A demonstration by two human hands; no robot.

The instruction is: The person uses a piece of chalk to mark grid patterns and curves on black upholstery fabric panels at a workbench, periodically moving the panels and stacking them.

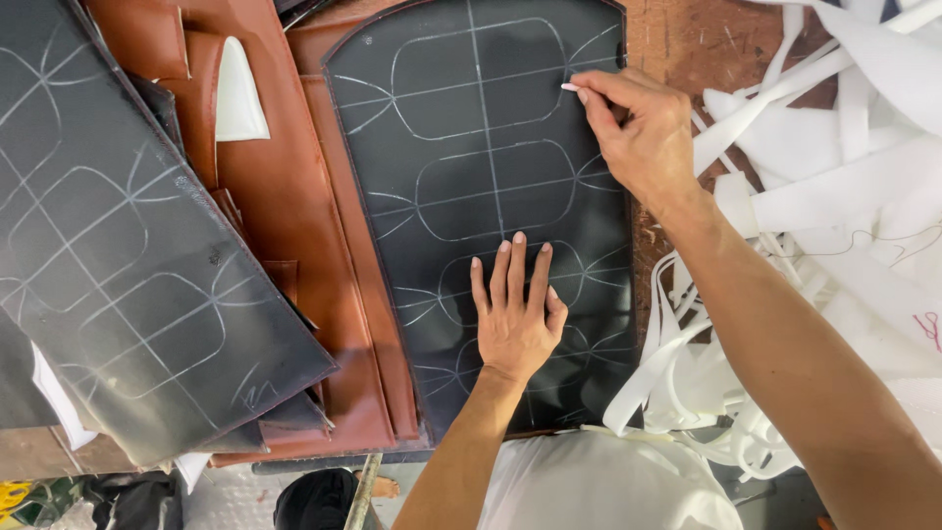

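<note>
Left hand (514, 316) flat on lower half of black panel (461, 196), fingers spread slightly, palm pressing down; holds nothing. Right hand (636, 128) at panel's upper right edge, thumb and forefinger pressed together on small white chalk (569, 87), tip touching panel surface near a drawn curve.

Panel lies arched-end away, on brown leather pieces (294, 216), right edge over bare brown table (706, 39). Chalk pattern already across it: centre line, cross lines, rounded rectangles, leaf-shaped curves at sides. Second marked panel (128, 275) to left, tilted, overlapping the leather. Heap of white strips (834, 177) just beside right forearm.

Risks, as judged:
- Panel sits on uneven leather stack; could slide or rock under chalk pressure if left palm eases, skewing the line.
- Chalk stub very short; could snap or slip from pinch, leaving stray mark.
- Left palm and right wrist rest on or near drawn lines; could smear them.
- Right forearm near strips; could drag one onto panel.
</note>
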